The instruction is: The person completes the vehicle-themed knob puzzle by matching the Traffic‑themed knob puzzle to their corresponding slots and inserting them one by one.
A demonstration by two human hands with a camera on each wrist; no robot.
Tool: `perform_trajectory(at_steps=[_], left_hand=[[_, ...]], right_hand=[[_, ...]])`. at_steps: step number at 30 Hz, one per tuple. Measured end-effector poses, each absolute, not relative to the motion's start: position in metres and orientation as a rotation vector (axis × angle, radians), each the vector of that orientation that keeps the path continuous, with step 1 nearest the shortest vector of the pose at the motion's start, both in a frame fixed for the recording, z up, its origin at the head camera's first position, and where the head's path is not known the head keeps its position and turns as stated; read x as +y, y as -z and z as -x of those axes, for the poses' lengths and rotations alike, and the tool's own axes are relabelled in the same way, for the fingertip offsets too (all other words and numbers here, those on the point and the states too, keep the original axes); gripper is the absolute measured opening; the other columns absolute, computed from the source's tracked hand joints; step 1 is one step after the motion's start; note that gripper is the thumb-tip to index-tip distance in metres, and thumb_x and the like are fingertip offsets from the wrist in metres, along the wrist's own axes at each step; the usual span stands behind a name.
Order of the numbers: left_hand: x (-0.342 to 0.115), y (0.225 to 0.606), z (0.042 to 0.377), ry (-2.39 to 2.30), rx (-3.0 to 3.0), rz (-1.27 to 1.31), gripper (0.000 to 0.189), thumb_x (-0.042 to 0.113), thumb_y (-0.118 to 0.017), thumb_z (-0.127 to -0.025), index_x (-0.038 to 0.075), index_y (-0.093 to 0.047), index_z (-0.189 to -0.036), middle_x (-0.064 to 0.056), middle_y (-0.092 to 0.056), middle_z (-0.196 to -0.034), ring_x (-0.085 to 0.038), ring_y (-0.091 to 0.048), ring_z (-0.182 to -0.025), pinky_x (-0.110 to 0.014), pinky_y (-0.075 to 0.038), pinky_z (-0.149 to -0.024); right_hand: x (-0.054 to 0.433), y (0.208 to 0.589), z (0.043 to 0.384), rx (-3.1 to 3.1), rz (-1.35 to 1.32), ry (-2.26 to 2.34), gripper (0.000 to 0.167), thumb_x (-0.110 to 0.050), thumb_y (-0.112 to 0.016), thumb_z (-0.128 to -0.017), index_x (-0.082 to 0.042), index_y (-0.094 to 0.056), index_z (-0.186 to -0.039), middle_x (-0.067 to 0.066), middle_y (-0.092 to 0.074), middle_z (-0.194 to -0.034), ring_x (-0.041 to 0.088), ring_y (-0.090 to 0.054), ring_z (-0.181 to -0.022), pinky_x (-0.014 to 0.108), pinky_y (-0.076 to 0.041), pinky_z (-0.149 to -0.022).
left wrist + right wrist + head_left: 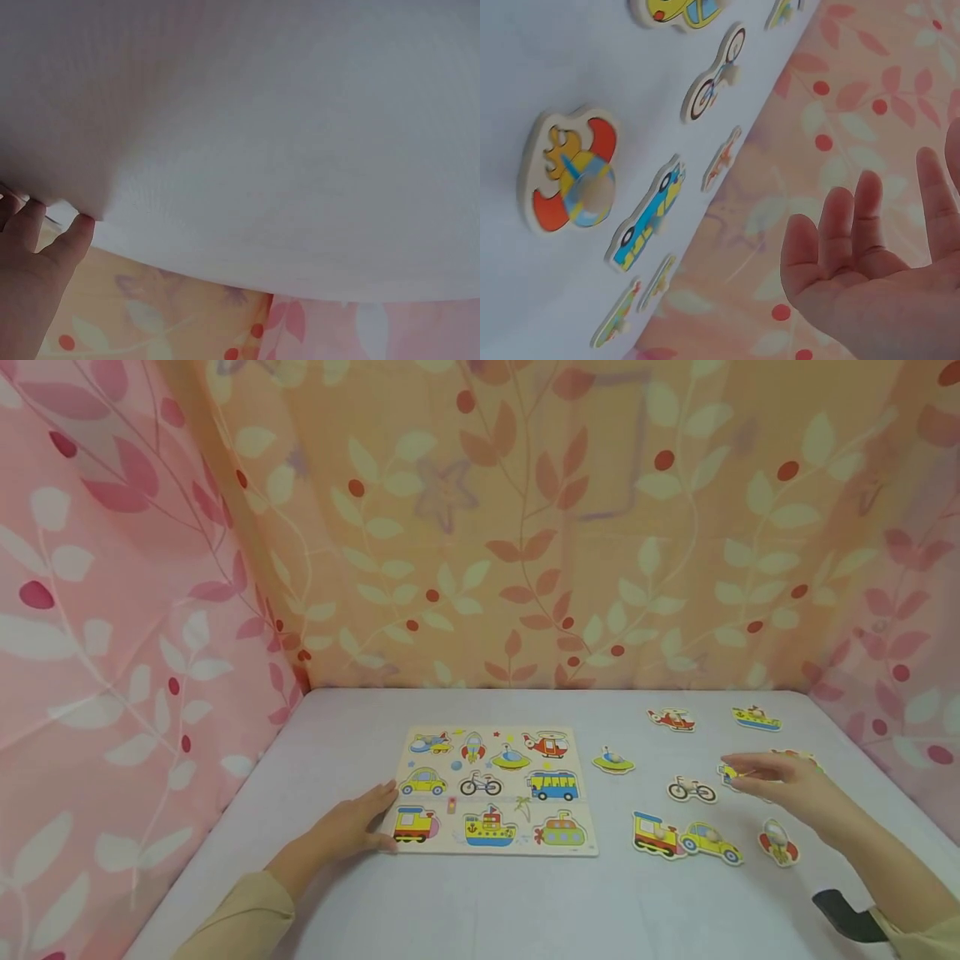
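Observation:
A wooden puzzle board (453,777) with printed vehicles lies flat, left of centre in the head view. My left hand (363,818) touches its left edge, the thumb near the lower corner. My right hand (776,777) is raised over the loose knobbed pieces, its fingers extended and holding nothing, as the right wrist view shows. Nearest under it lies the blue and yellow bus piece (649,217), partly hidden by the hand in the head view. A green and red piece (806,758) shows just behind the hand. The rocket piece (577,172) lies nearer to me.
Other loose pieces lie right of the board: a flying saucer (613,760), a bicycle (692,789), a helicopter (672,719), a ship (757,718), and a train (656,835) touching a yellow car (712,842). Floral curtains (450,527) stand behind the white table (525,910).

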State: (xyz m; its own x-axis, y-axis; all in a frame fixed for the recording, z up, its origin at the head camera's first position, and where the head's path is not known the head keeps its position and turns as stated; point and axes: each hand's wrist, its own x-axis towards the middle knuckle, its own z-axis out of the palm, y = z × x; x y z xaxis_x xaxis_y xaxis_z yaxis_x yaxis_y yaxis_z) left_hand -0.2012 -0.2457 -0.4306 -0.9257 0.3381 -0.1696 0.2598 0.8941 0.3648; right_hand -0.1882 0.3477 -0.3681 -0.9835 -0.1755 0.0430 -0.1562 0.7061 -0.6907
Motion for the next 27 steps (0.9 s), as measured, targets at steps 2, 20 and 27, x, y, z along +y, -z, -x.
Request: perform_trajectory(at_steps=[2, 20, 27], left_hand=[[-0.246, 0.431, 0.202, -0.499, 2.829, -0.45, 0.094, 0.046, -0.079, -0.075, 0.005, -0.039, -0.149, -0.011, -0.03, -0.157, -0.035, -0.025, -0.143, -0.061, -0.026, -0.109], [-0.248, 0.436, 0.202, -0.515, 2.832, -0.487, 0.094, 0.047, -0.078, -0.075, 0.005, -0.038, -0.149, -0.012, -0.031, -0.156, -0.038, -0.026, -0.142, -0.062, -0.027, -0.108], [-0.248, 0.434, 0.203, -0.517, 2.831, -0.452, 0.094, 0.047, -0.079, -0.075, 0.006, -0.038, -0.149, -0.011, -0.03, -0.157, -0.037, -0.025, -0.143, -0.062, -0.025, -0.109]], right_hand=[[0.353, 0.369, 0.185, 2.89, 0.274, 1.144, 0.043, -0.023, -0.067, -0.093, 0.003, -0.06, -0.126, -0.007, -0.065, -0.107, -0.01, -0.052, -0.089, 0.035, -0.048, -0.076], [0.405, 0.398, 0.163, 2.812, 0.169, 1.104, 0.035, -0.021, -0.067, -0.092, -0.01, -0.064, -0.126, -0.017, -0.05, -0.115, -0.017, -0.04, -0.09, 0.051, -0.048, -0.078], [0.427, 0.414, 0.169, 2.66, 0.182, 1.071, 0.037, -0.022, -0.061, -0.096, -0.005, -0.06, -0.13, 0.013, -0.058, -0.123, -0.012, -0.046, -0.091, 0.038, -0.049, -0.077]])
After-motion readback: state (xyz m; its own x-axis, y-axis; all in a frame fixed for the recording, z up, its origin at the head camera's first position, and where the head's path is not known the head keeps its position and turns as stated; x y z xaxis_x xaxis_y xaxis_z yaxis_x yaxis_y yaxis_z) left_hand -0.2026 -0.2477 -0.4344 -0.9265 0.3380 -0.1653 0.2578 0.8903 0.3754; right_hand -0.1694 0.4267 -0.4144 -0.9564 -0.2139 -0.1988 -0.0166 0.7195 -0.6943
